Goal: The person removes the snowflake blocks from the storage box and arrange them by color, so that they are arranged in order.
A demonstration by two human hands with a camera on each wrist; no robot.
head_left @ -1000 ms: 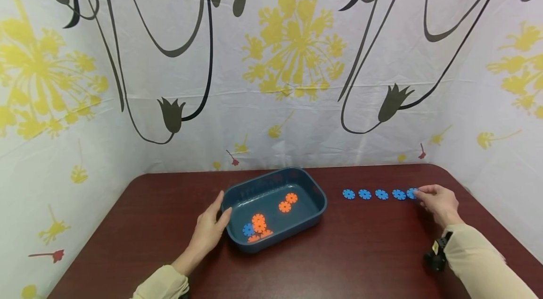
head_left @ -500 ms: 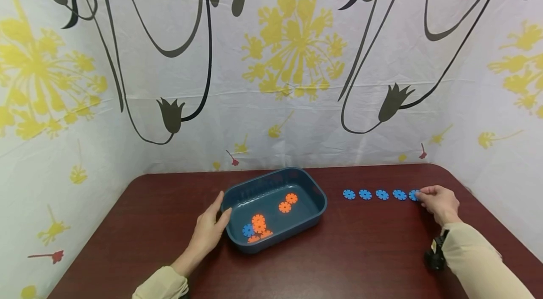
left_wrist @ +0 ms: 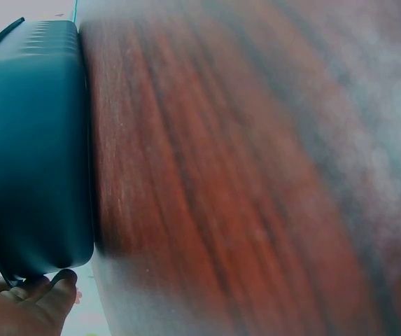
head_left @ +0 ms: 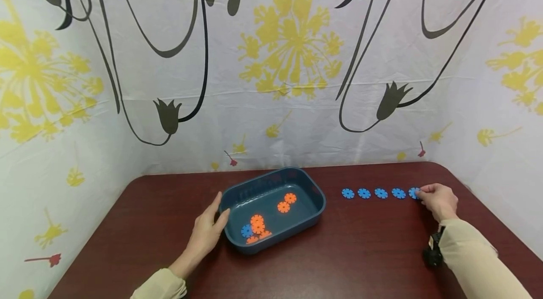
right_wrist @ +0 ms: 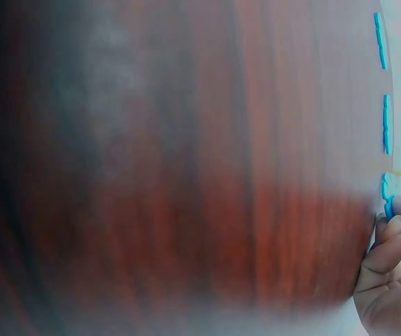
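My left hand (head_left: 204, 229) grips the left side of a dark blue rectangular tub (head_left: 316, 216), its thumb at the rim. In the left wrist view the tub's outer wall (left_wrist: 36, 147) shows beside the fingers. Inside lie several orange notched discs (head_left: 283, 207), some overlapping, and a blue one (head_left: 247, 230). To the right on the table, several blue notched discs (head_left: 381, 193) form a straight, spaced row. At the row's right end my right hand (head_left: 439, 201) pinches a blue notched disc (head_left: 413, 193) between thumb and fingertips, which partly cover it.
A dark red-brown wooden table (head_left: 339, 261) with rounded far corners bears everything. Behind it and at both sides hangs a white cloth (head_left: 254, 124) printed with yellow and grey flowers. The discs' row lies near the table's far edge.
The pinched blue disc has shifted slightly right, widening its gap from its neighbour, then stays nearly still. The left hand keeps its grip on the tub. The head view has shifted a little.
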